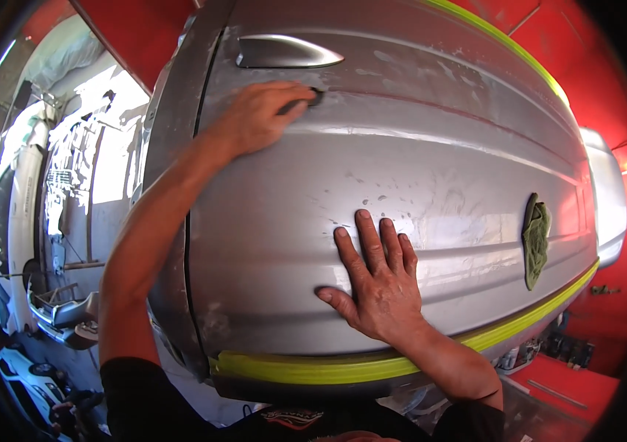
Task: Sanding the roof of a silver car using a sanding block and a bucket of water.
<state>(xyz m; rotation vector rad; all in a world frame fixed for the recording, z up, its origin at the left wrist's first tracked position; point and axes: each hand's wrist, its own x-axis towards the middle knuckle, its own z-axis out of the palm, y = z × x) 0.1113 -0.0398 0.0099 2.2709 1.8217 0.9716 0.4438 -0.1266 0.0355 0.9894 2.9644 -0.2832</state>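
Observation:
A grey car roof [277, 184] spreads out beneath both of my arms, with long raised ribs and pale, dull smudges over its surface. My left hand [265, 114] is closed round a small dark pad [316, 96], mostly hidden by the fingers, and holds it against the roof. Just beyond that hand rises a shiny silver shark-fin antenna [288, 52]. Flat on the nearer part of the roof lies my right hand [380, 291], fingers spread and holding nothing. Wet-looking spots show past its fingertips.
Yellow-green masking tape [313, 368] runs along the near roof edge, and more tape [505, 33] lines the far edge. A crumpled green cloth [535, 239] rests on the roof at right. A red tabletop [560, 387] stands at lower right. A white car [30, 383] appears at lower left.

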